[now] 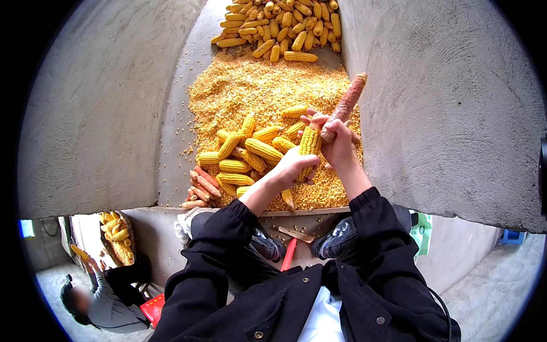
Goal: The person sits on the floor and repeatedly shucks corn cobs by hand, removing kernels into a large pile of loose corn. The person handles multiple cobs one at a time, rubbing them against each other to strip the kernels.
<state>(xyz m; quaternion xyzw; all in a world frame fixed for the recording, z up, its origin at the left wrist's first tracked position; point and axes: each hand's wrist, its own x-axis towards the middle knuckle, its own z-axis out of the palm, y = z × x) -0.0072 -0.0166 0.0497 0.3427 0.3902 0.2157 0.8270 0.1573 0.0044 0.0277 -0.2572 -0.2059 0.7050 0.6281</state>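
My left hand [295,166] is wrapped around a yellow ear of corn [311,143], held upright with its bare tip pointing away from me. A long reddish bare corncob [347,100] is gripped in my right hand [337,141], its lower end pressed against the side of the ear. Below both hands spreads a thick layer of loose corn kernels [256,85]. Several whole ears [260,149] lie on these kernels, left of my left hand. Stripped reddish cobs [207,186] are heaped at the near left corner.
A large pile of ears [282,25] sits at the far end. Rough concrete walls [427,107] rise on both sides. At lower left, a seated person [107,303] holds an ear beside a basket of corn [117,235]. A wood piece [295,234] lies between my shoes.
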